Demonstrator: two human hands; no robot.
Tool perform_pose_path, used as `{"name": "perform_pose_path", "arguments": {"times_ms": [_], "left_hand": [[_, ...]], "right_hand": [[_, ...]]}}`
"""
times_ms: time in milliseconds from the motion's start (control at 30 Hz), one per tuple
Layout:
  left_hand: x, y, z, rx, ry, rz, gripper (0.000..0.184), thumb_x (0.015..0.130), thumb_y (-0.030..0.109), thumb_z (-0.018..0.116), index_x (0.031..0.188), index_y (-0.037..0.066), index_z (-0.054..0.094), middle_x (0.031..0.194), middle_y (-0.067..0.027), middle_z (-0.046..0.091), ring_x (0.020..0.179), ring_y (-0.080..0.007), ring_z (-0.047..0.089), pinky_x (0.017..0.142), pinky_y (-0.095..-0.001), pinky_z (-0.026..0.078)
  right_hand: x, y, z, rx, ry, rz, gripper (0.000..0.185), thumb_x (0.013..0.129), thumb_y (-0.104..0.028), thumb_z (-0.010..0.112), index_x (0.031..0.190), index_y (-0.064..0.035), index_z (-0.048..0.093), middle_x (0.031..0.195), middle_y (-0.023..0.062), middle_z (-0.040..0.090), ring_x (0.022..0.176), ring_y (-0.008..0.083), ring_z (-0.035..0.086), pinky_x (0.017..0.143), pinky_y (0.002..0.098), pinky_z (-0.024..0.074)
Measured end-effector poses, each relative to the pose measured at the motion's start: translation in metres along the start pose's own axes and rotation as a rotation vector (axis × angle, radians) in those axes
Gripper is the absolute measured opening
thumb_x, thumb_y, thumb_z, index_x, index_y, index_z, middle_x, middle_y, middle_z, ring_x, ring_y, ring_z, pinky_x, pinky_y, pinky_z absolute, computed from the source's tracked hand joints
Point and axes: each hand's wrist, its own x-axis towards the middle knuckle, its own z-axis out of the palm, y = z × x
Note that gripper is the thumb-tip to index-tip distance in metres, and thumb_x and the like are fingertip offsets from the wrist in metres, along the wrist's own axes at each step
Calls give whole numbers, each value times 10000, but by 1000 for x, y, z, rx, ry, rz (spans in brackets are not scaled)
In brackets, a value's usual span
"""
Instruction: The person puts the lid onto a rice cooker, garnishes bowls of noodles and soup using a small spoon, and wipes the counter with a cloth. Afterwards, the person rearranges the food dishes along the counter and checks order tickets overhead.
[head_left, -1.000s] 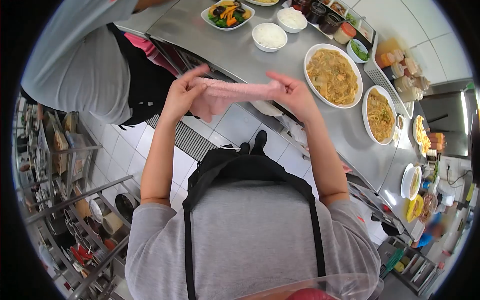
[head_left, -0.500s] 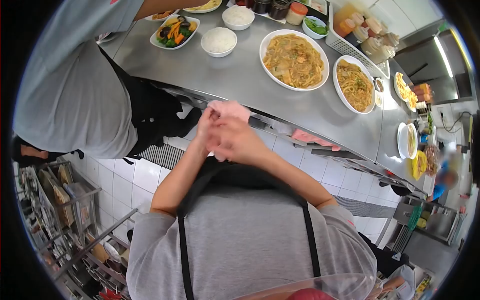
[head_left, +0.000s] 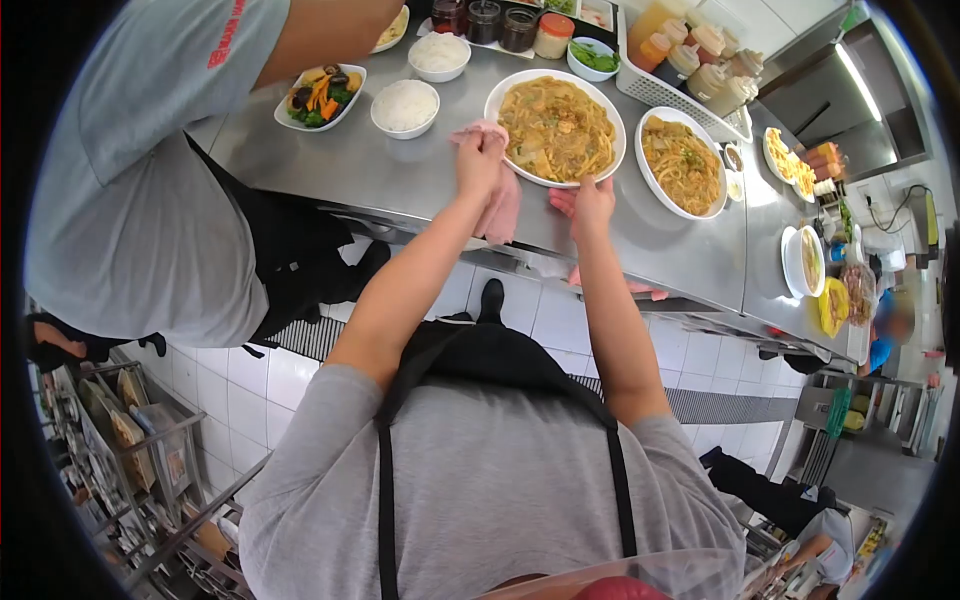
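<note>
On the steel counter [head_left: 400, 190] stands a large white oval plate of noodles [head_left: 556, 128]. My left hand [head_left: 480, 168] is closed on a pink cloth [head_left: 500, 208] at the plate's left edge, and the cloth hangs down over the counter's front edge. At the plate's near rim is my right hand [head_left: 590, 205], its thumb on the rim and its other fingers spread below. A second noodle plate [head_left: 682, 163] lies to the right, apart from my hands.
Two rice bowls [head_left: 405, 108] and a vegetable dish [head_left: 320, 98] are at the left. Behind stand sauce jars [head_left: 517, 30] and a white basket [head_left: 680, 100] of bottles. A co-worker [head_left: 150, 210] stands close at the left. Another person [head_left: 890, 320] is far right.
Both hands have moved forward from in front of my body to the large noodle plate. The pink cloth went along in my left hand. My right hand has come away from it onto the plate's rim.
</note>
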Motion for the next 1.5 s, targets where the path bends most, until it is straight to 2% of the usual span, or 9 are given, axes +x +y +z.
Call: {"name": "perform_pose_path", "arguments": {"times_ms": [133,167,467,667,767,933,1067,1200,1500], "left_hand": [[22,0,-7,200,44,68,223,755,181,560,857,-7,625,702,-90,609,650,-149,554,610,-275,420],[32,2,-14,230,-83,-5,246,731,242,544,818,29,632,794,-160,608,713,-270,587,642,-353,438],[71,20,-22,327,-521,-28,253,702,250,620,876,70,657,769,-105,639,668,-171,601,625,-280,447],[93,18,-15,351,-611,14,216,706,240,607,839,80,666,751,-91,641,661,-178,601,627,-302,454],[98,37,-10,671,-621,207,206,690,241,593,810,91,666,744,-115,627,662,-244,598,625,-345,458],[113,42,6,753,-648,273,207,700,259,588,795,85,648,720,-133,605,623,-275,577,593,-353,438],[118,41,13,755,-512,211,213,711,263,573,790,80,648,728,-153,601,663,-310,580,620,-386,442],[103,46,3,828,-443,143,228,719,257,544,785,64,648,726,-178,597,678,-328,581,641,-396,447],[39,53,-23,652,-511,-61,254,720,265,477,721,72,642,748,-162,611,707,-324,586,651,-388,456]], "right_hand": [[2,-5,-12,-92,-6,-15,407,829,-61,406,1220,-57,292,750,169,581,510,231,598,398,290,490],[-2,-8,-18,-149,-22,7,380,822,-51,410,1195,-42,340,746,163,588,504,225,600,392,290,489],[51,-79,-67,-796,-315,245,303,731,-17,481,1029,14,528,753,173,606,558,254,621,467,338,532],[122,-104,10,-1687,-635,6,271,679,30,455,921,47,576,728,204,609,535,272,614,472,324,529],[149,-96,45,-1915,-777,-232,367,645,16,521,990,-86,592,738,154,617,547,274,605,428,349,507],[174,-83,105,-2056,-1198,-770,277,665,-17,496,909,-66,618,821,139,612,807,325,577,683,405,462],[169,-82,116,-1955,-1088,-848,260,678,-45,522,921,-72,613,842,144,610,788,312,583,675,391,467],[141,-113,61,-1118,-495,-1094,188,747,-139,544,903,-61,614,811,142,613,744,294,589,635,394,465],[-10,-27,-89,-833,94,-501,173,811,-150,549,871,-6,623,562,86,567,477,97,506,468,252,399]]}}
